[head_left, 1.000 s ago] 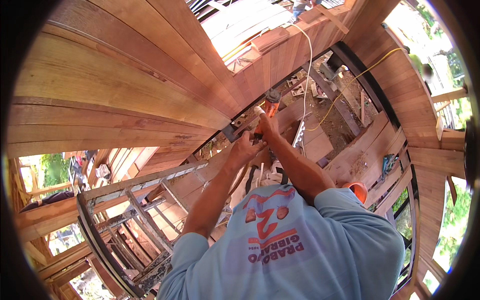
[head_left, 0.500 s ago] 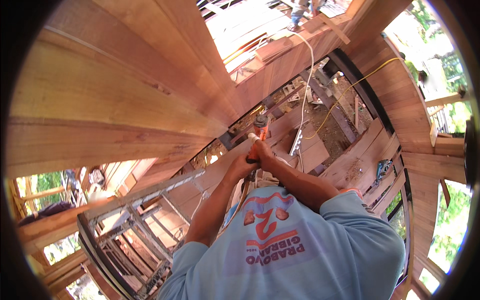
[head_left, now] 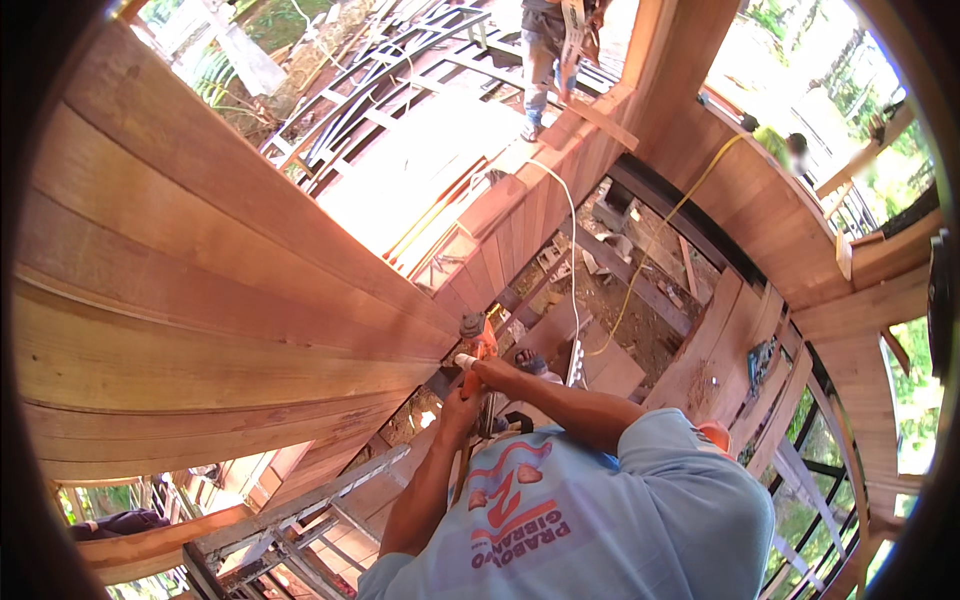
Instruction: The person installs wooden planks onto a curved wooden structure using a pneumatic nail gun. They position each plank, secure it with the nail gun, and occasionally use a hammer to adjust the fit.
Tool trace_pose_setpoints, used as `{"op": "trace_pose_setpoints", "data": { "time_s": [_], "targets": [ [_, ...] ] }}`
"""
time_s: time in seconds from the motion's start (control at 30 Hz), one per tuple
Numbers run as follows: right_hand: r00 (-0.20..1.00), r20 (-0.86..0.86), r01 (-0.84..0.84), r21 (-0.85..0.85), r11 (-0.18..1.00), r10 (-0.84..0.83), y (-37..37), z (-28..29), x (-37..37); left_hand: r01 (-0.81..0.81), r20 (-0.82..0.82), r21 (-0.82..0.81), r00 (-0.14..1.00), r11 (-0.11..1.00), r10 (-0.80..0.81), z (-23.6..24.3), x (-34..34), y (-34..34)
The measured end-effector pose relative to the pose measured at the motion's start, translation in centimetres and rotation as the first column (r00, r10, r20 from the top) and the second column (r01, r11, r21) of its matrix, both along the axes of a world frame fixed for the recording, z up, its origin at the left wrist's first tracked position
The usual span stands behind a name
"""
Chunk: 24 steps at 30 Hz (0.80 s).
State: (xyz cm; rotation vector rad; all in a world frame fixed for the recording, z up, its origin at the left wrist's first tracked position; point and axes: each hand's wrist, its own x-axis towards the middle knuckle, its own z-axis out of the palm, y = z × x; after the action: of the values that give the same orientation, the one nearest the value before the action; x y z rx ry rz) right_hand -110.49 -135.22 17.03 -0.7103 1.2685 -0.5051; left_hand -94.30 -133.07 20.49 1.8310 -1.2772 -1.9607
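A reddish-brown wooden plank wall is rising left of the fingers; beyond them, daylight is glaring through a wide opening. Brown earth is showing among reddish floorboards to their right; a grey ladder-like frame is slanting below-left of them.

A plank wall stands left, a metal frame near left. The power tool is in the right hand and the nearer left hand, with a power strip to its right. Floor boards lie farther right; a co-worker stands beyond the far wall.
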Motion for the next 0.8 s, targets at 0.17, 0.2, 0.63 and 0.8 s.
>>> {"op": "trace_pose_setpoints", "data": {
  "time_s": [0.17, 0.2, 0.63, 0.8],
  "targets": [
    [0.985, -0.162, -0.084, -0.144, 0.986, 0.06, -10.1, -3.7, -17.6, 0.044, 0.052, -0.118, 0.998, 0.992, -0.038, -0.4, -0.3, -1.5],
    [0.975, -0.2, 0.035, -0.273, 0.961, -0.093, -13.1, -2.3, -21.4, 0.036, 0.068, -0.084, 0.997, 0.996, -0.03, 0.4, 0.1, -1.6],
    [0.181, -0.684, 0.045, -0.712, 0.701, -0.707, -32.9, 16.6, -51.4, -0.011, 0.353, -0.112, 0.934, 0.994, 0.05, 1.2, -0.1, -0.5],
    [0.081, -0.782, -0.226, -0.619, 0.752, -0.619, -35.6, 14.7, -63.1, -0.052, 0.154, -0.063, 0.986, 0.997, 0.062, -2.9, 1.1, -0.6]
  ]
}}
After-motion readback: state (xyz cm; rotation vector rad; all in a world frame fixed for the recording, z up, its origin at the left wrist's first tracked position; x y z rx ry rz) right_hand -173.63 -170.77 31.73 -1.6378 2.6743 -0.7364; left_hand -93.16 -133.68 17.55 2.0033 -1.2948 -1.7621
